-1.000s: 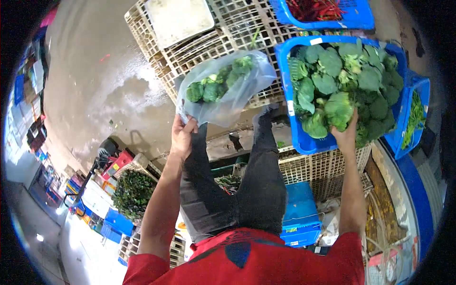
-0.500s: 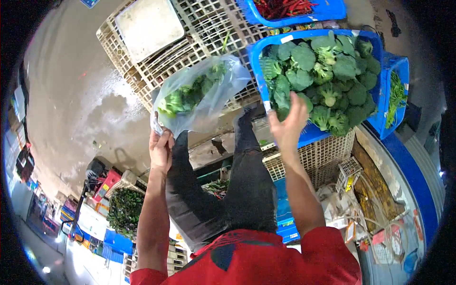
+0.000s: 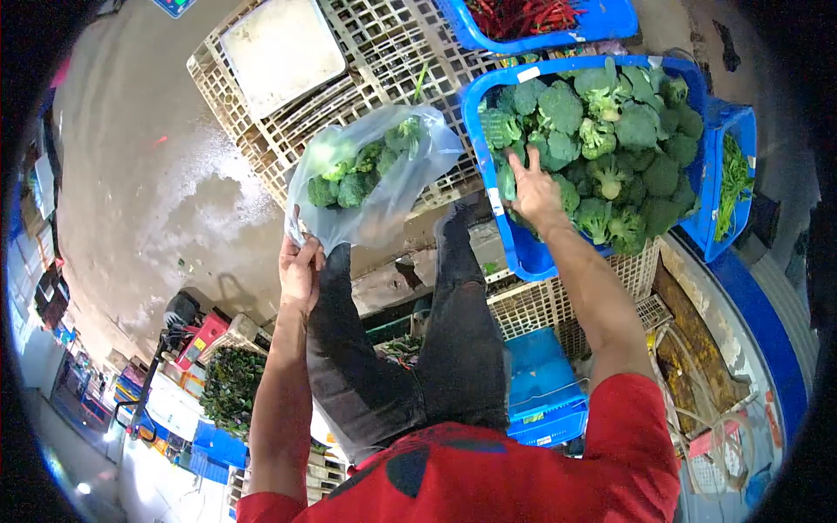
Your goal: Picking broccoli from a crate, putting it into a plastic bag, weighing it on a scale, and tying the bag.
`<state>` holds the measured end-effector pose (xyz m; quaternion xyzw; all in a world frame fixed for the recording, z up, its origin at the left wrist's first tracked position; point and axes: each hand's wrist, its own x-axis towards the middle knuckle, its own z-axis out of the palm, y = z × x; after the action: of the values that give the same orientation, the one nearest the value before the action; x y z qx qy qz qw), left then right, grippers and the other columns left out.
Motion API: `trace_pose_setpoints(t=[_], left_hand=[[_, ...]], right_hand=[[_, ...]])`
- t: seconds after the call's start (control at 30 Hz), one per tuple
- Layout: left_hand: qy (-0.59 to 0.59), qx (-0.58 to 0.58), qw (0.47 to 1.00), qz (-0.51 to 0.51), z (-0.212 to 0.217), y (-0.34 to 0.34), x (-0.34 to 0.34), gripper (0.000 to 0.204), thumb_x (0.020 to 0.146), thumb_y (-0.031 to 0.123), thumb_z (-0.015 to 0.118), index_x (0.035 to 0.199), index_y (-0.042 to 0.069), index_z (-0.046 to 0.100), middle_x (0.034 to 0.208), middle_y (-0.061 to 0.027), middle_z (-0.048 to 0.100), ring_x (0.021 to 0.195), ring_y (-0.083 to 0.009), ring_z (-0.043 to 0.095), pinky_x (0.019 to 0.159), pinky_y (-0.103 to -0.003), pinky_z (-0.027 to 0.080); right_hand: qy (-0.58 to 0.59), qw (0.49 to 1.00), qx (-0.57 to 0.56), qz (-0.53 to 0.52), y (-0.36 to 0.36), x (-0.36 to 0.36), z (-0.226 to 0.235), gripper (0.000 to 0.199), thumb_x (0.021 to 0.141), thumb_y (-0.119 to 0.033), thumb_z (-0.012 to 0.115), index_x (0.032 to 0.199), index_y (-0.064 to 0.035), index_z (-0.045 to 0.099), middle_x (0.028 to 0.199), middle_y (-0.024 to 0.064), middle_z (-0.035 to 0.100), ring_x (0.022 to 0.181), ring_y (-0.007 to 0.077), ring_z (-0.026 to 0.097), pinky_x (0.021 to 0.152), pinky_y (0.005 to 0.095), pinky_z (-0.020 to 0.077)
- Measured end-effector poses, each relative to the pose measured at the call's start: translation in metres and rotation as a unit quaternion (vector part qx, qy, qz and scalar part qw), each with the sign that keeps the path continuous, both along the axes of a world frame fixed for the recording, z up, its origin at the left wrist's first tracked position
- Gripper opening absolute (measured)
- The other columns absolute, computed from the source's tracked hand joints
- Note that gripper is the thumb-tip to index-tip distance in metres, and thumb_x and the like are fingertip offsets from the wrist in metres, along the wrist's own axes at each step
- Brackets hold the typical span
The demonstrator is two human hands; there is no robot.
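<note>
Broccoli heads (image 3: 610, 139) fill the blue crate (image 3: 514, 253), its near wall partly hidden by the right hand (image 3: 534, 193), whose fingers lie spread among the heads; whether it has hold of one cannot be told. Well to the left, the left hand (image 3: 299, 270) pinches shut on the clear plastic bag (image 3: 384, 196) of broccoli, hanging over pale lattice crates (image 3: 288, 131).

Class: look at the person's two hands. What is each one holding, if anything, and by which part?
The left hand grips a clear plastic bag of broccoli by its gathered lower corner. The right hand rests among broccoli heads in the blue crate; a grasp cannot be told.
</note>
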<state>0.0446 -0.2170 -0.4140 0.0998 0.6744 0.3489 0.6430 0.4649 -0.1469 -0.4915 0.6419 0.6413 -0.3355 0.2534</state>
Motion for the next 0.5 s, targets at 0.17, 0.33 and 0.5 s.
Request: trace_pose_setpoints(t=[0.17,0.33,0.5], left_hand=[[-0.002,-0.014,1.0,0.027,0.0,-0.004,-0.017,0.066,0.095,0.001,0.056,0.157,0.012,0.033,0.079,0.0014,0.052,0.065,-0.0078,0.045,0.061,-0.022,0.037],[-0.053,0.015,0.998,0.029,-0.008,0.002,-0.02,0.067,0.095,0.0,0.055,0.157,0.01,0.032,0.081,-0.0003,0.051,0.07,-0.0111,0.047,0.066,-0.024,0.039],[-0.111,0.013,0.988,0.103,-0.007,0.008,-0.024,0.071,0.093,-0.005,0.049,0.158,0.017,0.032,0.089,-0.0031,0.053,0.074,-0.0138,0.05,0.072,-0.025,0.044]], right_hand=[[0.064,0.996,0.064,-0.012,-0.011,0.025,0.008,0.077,0.074,-0.014,0.081,0.14,-0.0239,0.042,0.142,0.0207,0.04,0.099,0.0461,0.066,0.087,0.0536,0.0547],[0.267,0.93,0.127,-0.22,0.001,0.053,0.09,0.074,0.081,-0.024,0.083,0.139,-0.0057,0.041,0.129,0.0133,0.052,0.118,0.0287,0.056,0.089,0.0415,0.0527],[0.264,0.682,-0.213,-0.648,-0.006,-0.025,0.111,0.072,0.072,-0.025,0.087,0.135,-0.0054,0.059,0.128,0.0137,0.064,0.11,0.028,0.065,0.095,0.0429,0.0545]])
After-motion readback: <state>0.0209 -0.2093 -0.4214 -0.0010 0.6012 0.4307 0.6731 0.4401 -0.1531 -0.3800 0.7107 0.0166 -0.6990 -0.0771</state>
